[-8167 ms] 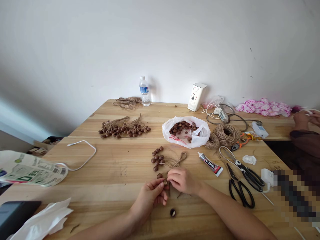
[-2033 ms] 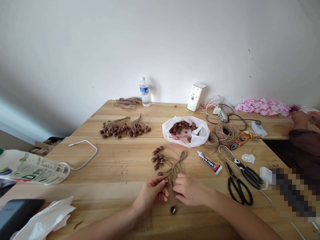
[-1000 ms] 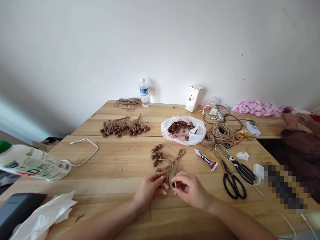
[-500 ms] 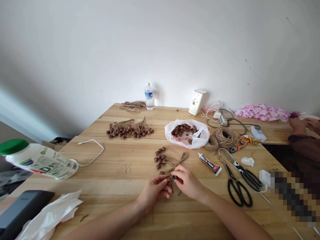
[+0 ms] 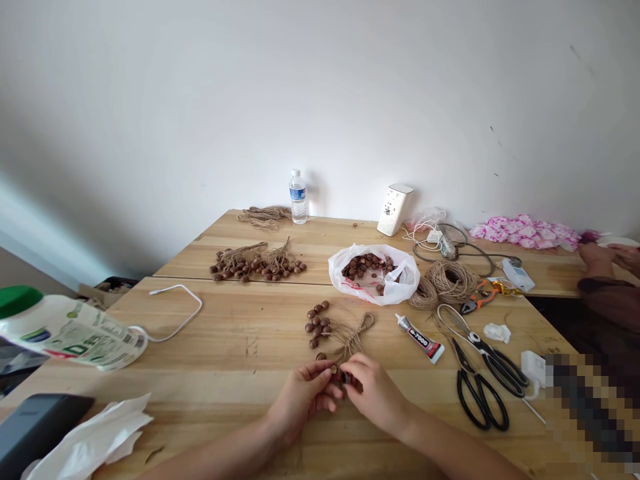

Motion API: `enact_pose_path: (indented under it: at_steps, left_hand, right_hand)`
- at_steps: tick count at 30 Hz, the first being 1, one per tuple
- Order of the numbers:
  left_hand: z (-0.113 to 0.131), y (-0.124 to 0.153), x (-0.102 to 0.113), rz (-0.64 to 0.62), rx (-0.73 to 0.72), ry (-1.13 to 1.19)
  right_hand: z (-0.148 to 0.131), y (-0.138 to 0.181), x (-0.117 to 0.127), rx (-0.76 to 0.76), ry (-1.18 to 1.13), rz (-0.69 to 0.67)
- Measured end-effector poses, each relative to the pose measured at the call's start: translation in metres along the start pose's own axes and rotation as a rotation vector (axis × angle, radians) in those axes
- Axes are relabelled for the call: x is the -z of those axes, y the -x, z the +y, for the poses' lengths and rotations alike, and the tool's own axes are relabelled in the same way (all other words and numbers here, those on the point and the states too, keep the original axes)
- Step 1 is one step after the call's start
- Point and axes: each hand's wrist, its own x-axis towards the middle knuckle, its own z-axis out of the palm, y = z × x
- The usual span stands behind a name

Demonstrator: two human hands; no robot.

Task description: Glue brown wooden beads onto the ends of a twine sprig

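Observation:
My left hand pinches a small brown nut shell with its hollow side showing. Close beside it, my right hand grips a dark, rounded shell piece between thumb and fingers. The two pieces are apart by a narrow gap. Just beyond the hands lies a knotted twine bundle with a loop at its top. Its strands spread left towards a cluster of round brown nuts, and one more nut sits close to my left fingers.
A white plastic bag holds brown shells. To the right lie a glue tube, twine rolls, pliers and two pairs of scissors. Finished-looking nut bunches and a water bottle stand farther back. Another person's hands are far right.
My right hand has turned slightly, and the dark shell piece in its fingers shows more. Both hands appear a little lower in view, as does the whole table.

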Motion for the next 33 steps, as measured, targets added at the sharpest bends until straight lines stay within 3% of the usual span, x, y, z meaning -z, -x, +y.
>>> enact_pose_path:
  at_steps: [13, 18, 23, 33]
  left_hand:
    - [0.001, -0.001, 0.001, -0.005, 0.014, -0.024]
    - [0.001, 0.0, 0.001, -0.012, 0.021, -0.034]
    - [0.002, 0.0, 0.001, -0.031, 0.009, -0.059]
    - [0.003, 0.002, 0.001, -0.032, 0.011, -0.079]
  right_hand:
    - [0.004, -0.001, 0.003, -0.009, -0.104, 0.015]
    - [0.008, -0.011, 0.009, 0.022, -0.1, 0.079]
    - [0.008, -0.018, 0.006, 0.124, -0.052, 0.007]
    - [0.005, -0.017, 0.009, 0.153, -0.08, -0.099]
